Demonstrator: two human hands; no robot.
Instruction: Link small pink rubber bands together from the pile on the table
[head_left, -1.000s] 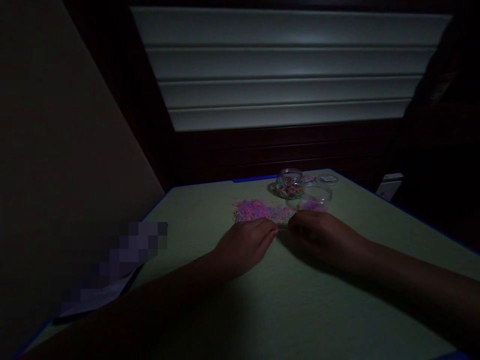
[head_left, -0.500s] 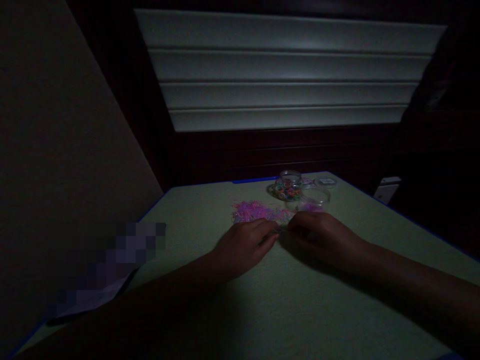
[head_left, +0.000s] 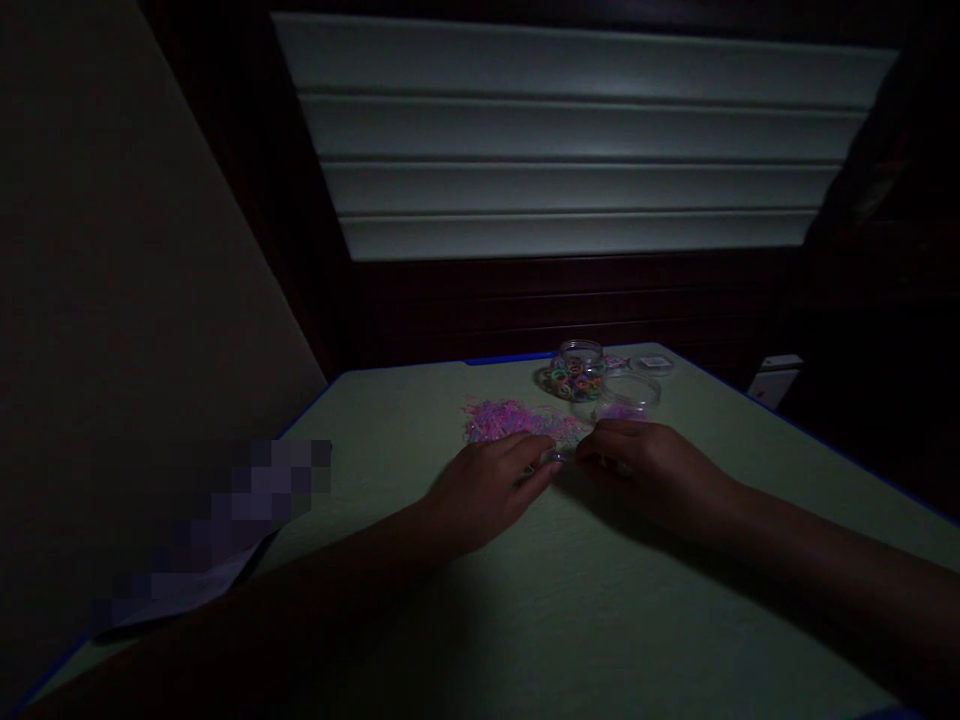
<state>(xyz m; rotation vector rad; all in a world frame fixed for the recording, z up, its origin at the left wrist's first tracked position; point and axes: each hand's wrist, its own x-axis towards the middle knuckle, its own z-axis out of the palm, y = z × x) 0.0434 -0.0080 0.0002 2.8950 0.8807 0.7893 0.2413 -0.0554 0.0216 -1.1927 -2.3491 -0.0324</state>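
Note:
My left hand point(head_left: 484, 490) is over the middle of the table, its thumb and fingers closed in a pinch. A small glinting bit, apparently a thin elastic band point(head_left: 559, 457), shows at its fingertips. Close on the right, my right hand point(head_left: 652, 465) has its fingers curled together; what they grip, if anything, is hidden in shadow. Just beyond the fingertips lies a loose pile of thin pink and purple elastic bands point(head_left: 502, 420), thinning out toward the right hand. An open clear round container point(head_left: 634, 388) with pinkish bits in it stands behind the right hand.
A clear jar point(head_left: 579, 372) of coloured rings stands at the back of the pale green table point(head_left: 405, 420). Near it lies a clear lid point(head_left: 651, 364). A blurred-out flat object point(head_left: 225, 540) lies at the left edge, beside the wall. The room is very dark.
Both hands stay in nearly the same place. The fingertips have shifted slightly, and the thin strand seen between the hands before is now hard to see.

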